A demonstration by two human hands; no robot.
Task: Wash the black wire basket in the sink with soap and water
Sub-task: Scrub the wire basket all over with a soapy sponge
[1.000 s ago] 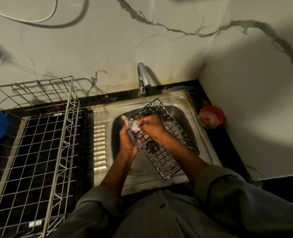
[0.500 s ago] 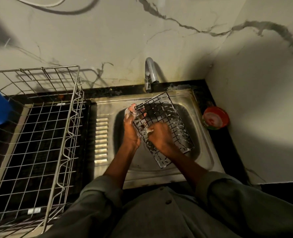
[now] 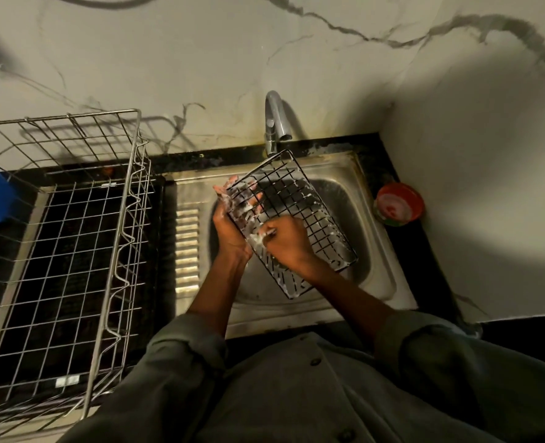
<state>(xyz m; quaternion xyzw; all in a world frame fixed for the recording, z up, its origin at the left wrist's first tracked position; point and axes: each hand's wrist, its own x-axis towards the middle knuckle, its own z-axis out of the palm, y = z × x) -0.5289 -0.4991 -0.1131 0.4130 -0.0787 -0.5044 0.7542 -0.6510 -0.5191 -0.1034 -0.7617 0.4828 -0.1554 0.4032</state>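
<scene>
Mostly tilted over sink, black wire basket, left hand gripping, right hand scrubbing

Dim, heavy shadows, wide-angle edge distortion

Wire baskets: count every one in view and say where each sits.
2. The black wire basket is held tilted over the sink; the large silver wire basket stands on the counter left of it. None looks hidden.
</scene>
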